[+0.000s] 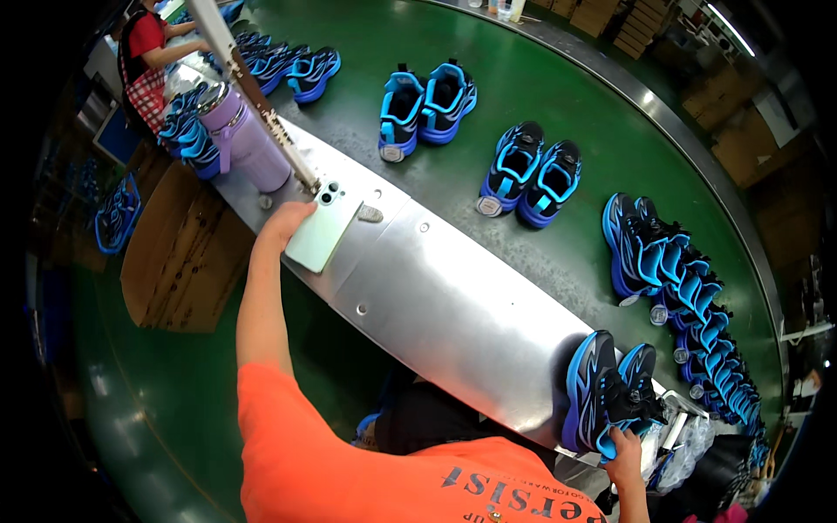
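Observation:
My left hand (286, 225) is closed on the left edge of a pale mint smartphone (324, 231), whose back with its camera lenses faces up. I cannot tell if the phone touches the metal ledge below it. At the lower right, my right hand (622, 457) has its fingers closed at the heel opening of a black and blue sneaker (591, 388). Its mate (641, 370) stands close beside it, both at the right end of the ledge. My right thumb and fingertips are partly hidden by the shoe.
A metal ledge (471, 301) borders the green conveyor (366, 44). Two sneaker pairs (427, 105) (529, 174) stand on the belt, with a long row (689, 296) at right. A purple bottle (251, 148), a metal post (261, 105) and cardboard (179, 253) are at left. A co-worker (150, 61) stands far left.

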### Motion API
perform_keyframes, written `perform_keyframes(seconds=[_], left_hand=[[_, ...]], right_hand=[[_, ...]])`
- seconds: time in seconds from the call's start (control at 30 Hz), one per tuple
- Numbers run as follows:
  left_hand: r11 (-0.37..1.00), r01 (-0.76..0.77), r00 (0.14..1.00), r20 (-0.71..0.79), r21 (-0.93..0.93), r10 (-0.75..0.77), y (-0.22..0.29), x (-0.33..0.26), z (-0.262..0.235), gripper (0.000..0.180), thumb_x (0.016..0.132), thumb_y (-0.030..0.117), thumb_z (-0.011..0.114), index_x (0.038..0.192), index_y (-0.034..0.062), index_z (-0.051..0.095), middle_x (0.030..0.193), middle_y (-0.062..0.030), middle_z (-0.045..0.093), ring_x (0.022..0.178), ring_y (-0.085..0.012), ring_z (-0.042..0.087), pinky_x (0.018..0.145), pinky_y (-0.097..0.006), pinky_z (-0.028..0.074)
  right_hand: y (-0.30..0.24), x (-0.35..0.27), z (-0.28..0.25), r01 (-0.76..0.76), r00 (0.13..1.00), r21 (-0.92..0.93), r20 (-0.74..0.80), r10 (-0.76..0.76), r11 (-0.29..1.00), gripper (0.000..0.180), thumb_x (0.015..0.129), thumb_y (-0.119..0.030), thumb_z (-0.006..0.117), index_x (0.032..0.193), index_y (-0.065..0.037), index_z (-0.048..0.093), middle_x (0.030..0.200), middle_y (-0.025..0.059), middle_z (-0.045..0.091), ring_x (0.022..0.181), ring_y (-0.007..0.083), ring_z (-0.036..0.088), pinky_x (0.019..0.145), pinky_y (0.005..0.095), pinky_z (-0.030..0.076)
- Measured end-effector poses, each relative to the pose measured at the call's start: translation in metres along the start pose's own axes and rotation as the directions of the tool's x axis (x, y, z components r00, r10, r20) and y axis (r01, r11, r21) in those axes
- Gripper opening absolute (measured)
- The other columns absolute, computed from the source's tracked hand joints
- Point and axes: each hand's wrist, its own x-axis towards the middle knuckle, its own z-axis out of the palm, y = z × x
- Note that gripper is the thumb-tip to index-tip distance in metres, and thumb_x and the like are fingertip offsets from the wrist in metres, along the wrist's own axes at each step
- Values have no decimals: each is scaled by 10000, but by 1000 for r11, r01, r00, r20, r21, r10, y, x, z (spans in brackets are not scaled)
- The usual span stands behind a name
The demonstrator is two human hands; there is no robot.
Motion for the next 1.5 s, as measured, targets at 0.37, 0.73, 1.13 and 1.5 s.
perform_keyframes(seconds=[0.37,0.73,1.13,1.5], left_hand=[[71,-500,298,94,863,950,161,46,168,498,791,158,736,1272,157,605,1182,-229,582,1109,-404,539,962,-448,443],[503,-423,643,-141,754,753,201,46,175,500,832,492,687,1040,37,702,1034,-253,680,992,-398,643,843,-447,496],[409,-486,710,76,773,700,5,-221,216,255,793,205,776,913,18,652,940,-183,605,875,-395,583,758,-437,468],[256,-918,382,510,302,770,56,-326,353,583,767,129,777,1313,72,581,1183,-132,637,1160,-342,554,969,-394,460]], right_hand=[[-2,-7,-1,-85,996,-33,-18,85,996,369,604,-70,726,967,-134,714,887,153,611,907,414,572,829,486,462],[3,-9,1,15,999,-4,44,-15,1000,319,665,-140,712,984,-149,712,1010,163,660,919,376,609,785,460,452],[-46,9,-6,239,971,233,-83,-226,943,365,743,-138,716,1095,-161,618,776,131,595,750,350,601,690,460,447],[-48,-34,-60,354,875,338,-449,-181,872,597,727,-64,785,1290,-146,606,1204,134,582,1077,330,578,879,402,506]])
